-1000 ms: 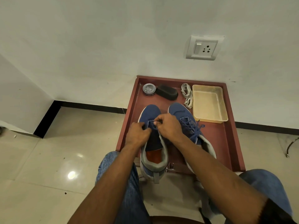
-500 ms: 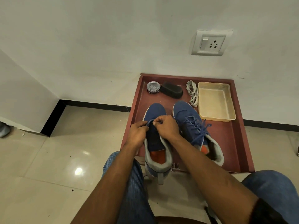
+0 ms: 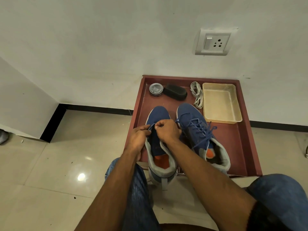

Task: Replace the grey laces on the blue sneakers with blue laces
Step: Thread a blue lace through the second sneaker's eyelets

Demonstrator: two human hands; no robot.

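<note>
Two blue sneakers stand on a dark red tray (image 3: 240,140), toes toward the wall. The left sneaker (image 3: 158,114) has its tongue bare, and its heel hangs over the tray's front edge. My left hand (image 3: 138,139) and my right hand (image 3: 167,130) meet over its eyelets, each pinching a blue lace (image 3: 150,126). The right sneaker (image 3: 191,117) is laced with a blue lace (image 3: 200,130) whose ends lie loose. A bundle of grey laces (image 3: 197,95) lies behind it.
A round metal tin (image 3: 156,88) and a black brush (image 3: 175,93) sit at the tray's back left. A cream plastic basket (image 3: 221,104) stands at the back right. The wall holds a socket (image 3: 214,41). Tiled floor lies to the left, my knees below.
Both hands stay at the left sneaker's front eyelets with the blue lace; they shifted only slightly. The view has tilted a little, moving the tray rightward.
</note>
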